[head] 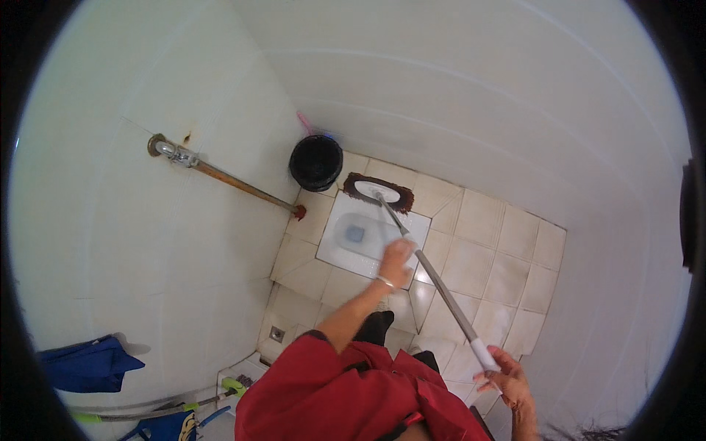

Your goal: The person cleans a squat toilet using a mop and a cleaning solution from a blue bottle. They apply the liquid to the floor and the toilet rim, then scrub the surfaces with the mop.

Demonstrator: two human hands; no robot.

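Observation:
A flat mop with a white plate and dark brown pad (408,201) rests on the tiles along the far edge of the white squat toilet (331,246). Its grey metal pole (449,297) slants down toward me. My left hand (396,262), with a light bracelet at the wrist, is wrapped around the pole partway along; it is slightly blurred. At the upper end of the pole, my right hand (504,376) holds the white grip (483,354). Some water shows in the toilet's drain opening (354,234).
A black bucket (316,163) stands in the far left corner, with a pink handle (304,122) behind it. A rusty pipe with a metal valve (237,184) runs down the left wall. Blue cloth (88,364) hangs lower left, above a green-and-grey handled tool (165,410). A floor drain (277,334) lies near my feet.

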